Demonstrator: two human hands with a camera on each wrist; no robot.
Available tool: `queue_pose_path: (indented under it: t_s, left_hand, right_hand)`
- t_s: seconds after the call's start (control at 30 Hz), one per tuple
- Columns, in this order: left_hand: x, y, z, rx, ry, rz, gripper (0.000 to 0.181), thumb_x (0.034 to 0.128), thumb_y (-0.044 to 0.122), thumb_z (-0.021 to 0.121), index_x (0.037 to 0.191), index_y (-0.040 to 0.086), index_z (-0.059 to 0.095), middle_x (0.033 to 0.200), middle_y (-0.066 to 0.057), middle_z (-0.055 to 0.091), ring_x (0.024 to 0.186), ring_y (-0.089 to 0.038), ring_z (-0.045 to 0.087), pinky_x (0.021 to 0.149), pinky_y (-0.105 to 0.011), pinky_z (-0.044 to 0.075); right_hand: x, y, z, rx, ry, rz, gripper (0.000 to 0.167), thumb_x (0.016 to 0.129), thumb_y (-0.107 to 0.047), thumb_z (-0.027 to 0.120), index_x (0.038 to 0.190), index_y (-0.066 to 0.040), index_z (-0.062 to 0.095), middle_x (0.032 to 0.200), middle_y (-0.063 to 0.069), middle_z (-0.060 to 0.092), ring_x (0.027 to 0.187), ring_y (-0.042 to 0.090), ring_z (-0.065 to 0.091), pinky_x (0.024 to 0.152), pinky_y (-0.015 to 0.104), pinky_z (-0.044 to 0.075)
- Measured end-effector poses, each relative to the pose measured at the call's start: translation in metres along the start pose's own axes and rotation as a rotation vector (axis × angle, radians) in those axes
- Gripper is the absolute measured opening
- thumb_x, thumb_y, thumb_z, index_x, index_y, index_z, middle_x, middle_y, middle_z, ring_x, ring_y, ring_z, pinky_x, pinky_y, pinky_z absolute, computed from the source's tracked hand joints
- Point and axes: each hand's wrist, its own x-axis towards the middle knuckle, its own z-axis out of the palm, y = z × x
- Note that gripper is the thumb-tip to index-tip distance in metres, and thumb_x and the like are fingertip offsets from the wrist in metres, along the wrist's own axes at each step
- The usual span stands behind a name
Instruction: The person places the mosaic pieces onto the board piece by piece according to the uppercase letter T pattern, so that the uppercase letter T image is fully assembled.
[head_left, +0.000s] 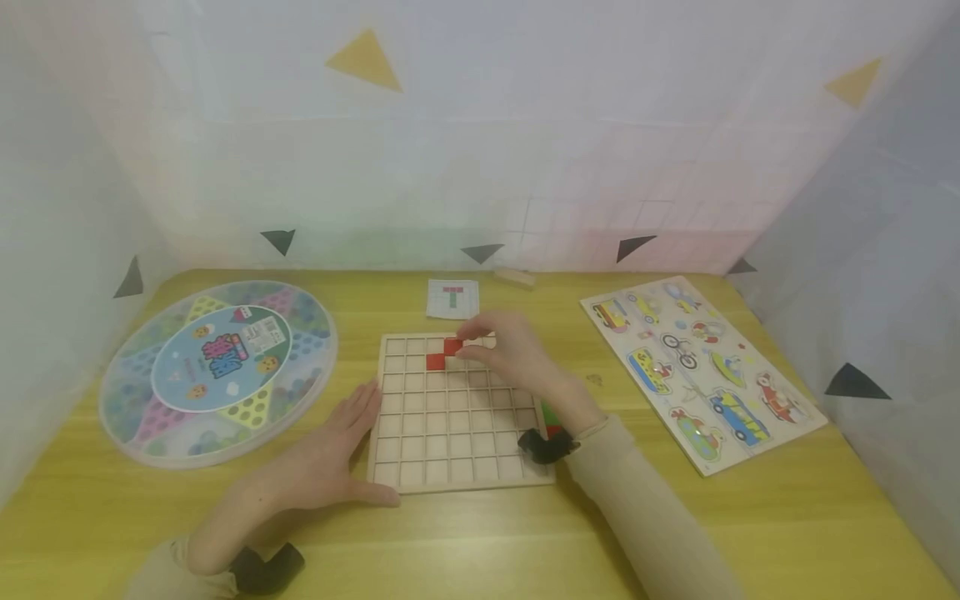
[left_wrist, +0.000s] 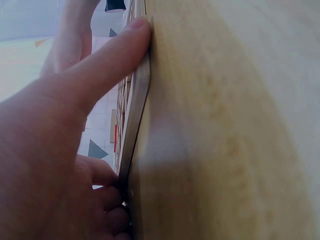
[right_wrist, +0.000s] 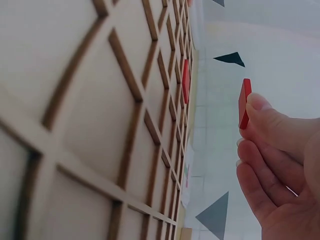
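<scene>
Red tile, one: above gridded board, pinched in right hand. Second red tile: seated in board. Left hand: spread, against board's edge. Step, seemingly: placing; next move likely calls for lowering it flat.

A: Left side status?
B: On my feed, left hand is at the left edge of the grid board. Fingers together along that edge, thumb stretched to the near-left corner, tip touching.
A: Left arm?
B: Sleeved left forearm comes in from near-left of the board.
A: Right?
B: I've got right hand above the board's far part, not touching. Thumb and index pinched, other visible fingers bent. Sleeved right forearm angles in from near-right, wrist by the board's right side.
</scene>
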Motion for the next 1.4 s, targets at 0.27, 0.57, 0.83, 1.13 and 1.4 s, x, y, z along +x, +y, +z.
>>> queue_pose_path:
  t_s: [0.27,0.57,0.83,1.13,1.4]
  left_hand:
    - [-0.002,-0.001,0.000,0.015,0.011,0.005,0.135,0.0686,0.081,0.068,0.161,0.005,0.005,0.169,-0.011,-0.006,0.154,-0.038,0.002,0.122,-0.057,0.019]
    - [-0.001,-0.001,0.000,0.025,0.014,0.017,0.135,0.0691,0.081,0.068,0.160,0.004,0.005,0.169,-0.012,-0.006,0.154,-0.037,0.002,0.123,-0.055,0.017]
    - [-0.001,0.001,0.000,0.013,0.009,0.010,0.134,0.0694,0.079,0.069,0.160,0.004,0.005,0.169,-0.011,-0.006,0.154,-0.037,0.001,0.122,-0.056,0.018]
    - [-0.002,0.002,-0.002,0.006,0.001,0.002,0.134,0.0695,0.079,0.069,0.160,0.004,0.004,0.169,-0.012,-0.007,0.154,-0.039,0.001,0.121,-0.058,0.020]
    - [-0.001,0.000,-0.002,0.003,-0.002,-0.002,0.135,0.0693,0.080,0.068,0.161,0.005,0.004,0.169,-0.010,-0.008,0.154,-0.038,0.000,0.121,-0.058,0.019]
  right_hand:
    - [0.001,-0.003,0.007,0.045,-0.014,0.011,0.023,0.085,-0.015,0.081,0.106,-0.011,0.075,0.105,0.000,0.074,0.102,0.020,0.067,0.094,0.042,0.056]
    - [0.000,0.001,0.012,0.031,-0.021,0.009,0.022,0.086,-0.016,0.079,0.107,-0.010,0.074,0.107,0.002,0.074,0.104,0.022,0.066,0.094,0.041,0.055]
    - [0.000,0.009,0.012,0.052,-0.030,0.062,0.020,0.087,-0.014,0.078,0.105,-0.008,0.074,0.106,0.004,0.074,0.102,0.021,0.066,0.094,0.041,0.055]
    - [0.000,0.015,0.013,0.017,-0.054,0.062,0.019,0.087,-0.014,0.078,0.104,-0.008,0.074,0.105,0.004,0.074,0.102,0.021,0.067,0.094,0.039,0.055]
    - [-0.002,0.020,0.014,0.013,-0.064,0.059,0.021,0.087,-0.013,0.078,0.106,-0.005,0.074,0.104,0.005,0.074,0.101,0.020,0.068,0.093,0.036,0.056]
